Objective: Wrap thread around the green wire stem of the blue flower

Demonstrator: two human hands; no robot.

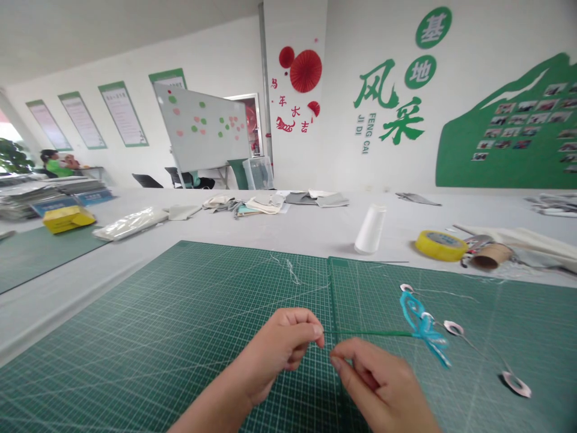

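Observation:
My left hand (288,343) is closed in a pinch above the green cutting mats, its thumb and fingertip at the thin end of a green stem (374,332). The stem runs right to a bright blue looped ornament (424,328), shaped like a butterfly or flower. Just below the stem, my right hand (374,373) pinches thumb against finger; whatever is between them is too small to make out. Around the ornament lie small pale rings, one (453,328) beside it and another (516,383) nearer me, with thin strings trailing from them.
A white thread cone (370,230) stands behind the mats. Yellow tape (442,245) and a cardboard tube (492,256) are at right. Loose thread (293,272) lies on the left mat (180,313). Fabric scraps (261,203) and a yellow box (68,219) sit farther back. A person (58,163) is far left.

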